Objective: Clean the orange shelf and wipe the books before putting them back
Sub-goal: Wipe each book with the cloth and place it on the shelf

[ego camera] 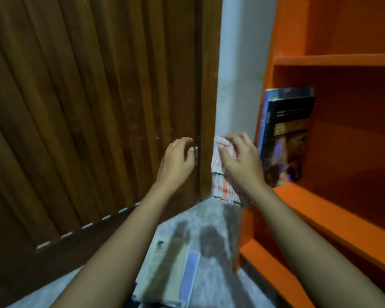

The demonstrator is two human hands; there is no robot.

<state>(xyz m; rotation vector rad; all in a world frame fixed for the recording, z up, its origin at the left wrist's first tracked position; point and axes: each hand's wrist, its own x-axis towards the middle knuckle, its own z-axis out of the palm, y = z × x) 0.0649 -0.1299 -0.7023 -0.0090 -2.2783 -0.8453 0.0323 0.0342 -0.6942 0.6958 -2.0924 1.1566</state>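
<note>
Our right hand (240, 161) pinches the cloth (220, 174) between thumb and curled fingertips, and the rest of it hangs loose below the palm. Our left hand (178, 158) is at nine o'clock of it. Its fingers are loosely curved and the thumb stands apart, so it grips nothing. It hovers in front of the door (87, 107) near the hinge, and we cannot tell whether it touches the wood.

The shelf (320, 210) fills the view from one to five o'clock. Two books (285, 134) stand upright on its middle board, hard against the left wall, just beside the right hand at its three o'clock. A stack (171, 274) of more books lies on the floor (213, 218) at six o'clock, between our forearms.

We judge the cloth to be light and limp. It will fold wherever it is pinched, so bunching it into the palm should give a firmer wiping pad. The books look like thin, stiff paperbacks with glossy covers, probably light and a little slippery. We would take each by the spine or by both long edges and support it flat while wiping. The boards look hard and smooth and should wipe easily.

The front cover shows pale lines of text over a gold title band, both too blurred to read. Nothing on the stack is legible either, and we see no brand on the cloth.
</note>
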